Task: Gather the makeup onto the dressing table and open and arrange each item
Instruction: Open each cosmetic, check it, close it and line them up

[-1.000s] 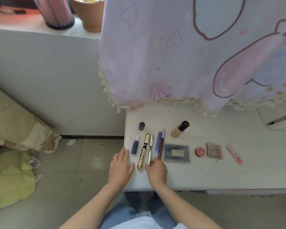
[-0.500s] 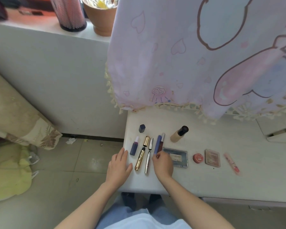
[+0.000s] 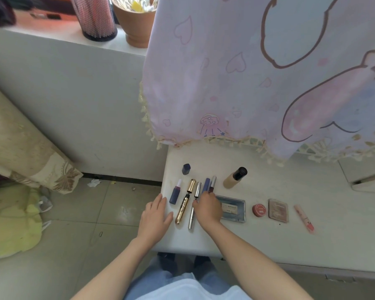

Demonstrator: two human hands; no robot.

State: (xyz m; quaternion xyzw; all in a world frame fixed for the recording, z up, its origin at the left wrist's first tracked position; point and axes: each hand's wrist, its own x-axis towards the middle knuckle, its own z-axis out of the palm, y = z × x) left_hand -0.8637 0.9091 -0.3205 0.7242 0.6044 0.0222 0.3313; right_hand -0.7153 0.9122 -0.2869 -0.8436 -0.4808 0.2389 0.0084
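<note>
**Inspector A:** Currently, the makeup lies in a row along the near-left part of the dressing table (image 3: pixel 268 241). The left hand (image 3: pixel 155 219) rests flat at the table's left edge, fingers loosely spread, holding nothing.

**Inspector B:** And the right hand (image 3: pixel 208 207)?

**A:** It covers the near ends of the blue tube (image 3: pixel 206 184) and the dark red tube (image 3: pixel 212 184), fingers curled downward. Whether they pinch a tube, I cannot tell; the back of the hand hides them.

**B:** Neighbouring items?

**A:** The gold mascara (image 3: pixel 183 207) and silver liner (image 3: pixel 193 210) lie just left of that hand, both with caps drawn off and set in line. The grey palette (image 3: pixel 233 208) sits partly under it on the right; the foundation bottle (image 3: pixel 234 177) lies tilted beyond.

**B:** Handling assessment?

**A:** In my judgement, the tubes are light, rigid and smooth, so liable to roll. Take the barrel near its middle with one hand, the cap with the other, and pull straight. The bottle looks like glass; grip its body, not the cap.
</note>
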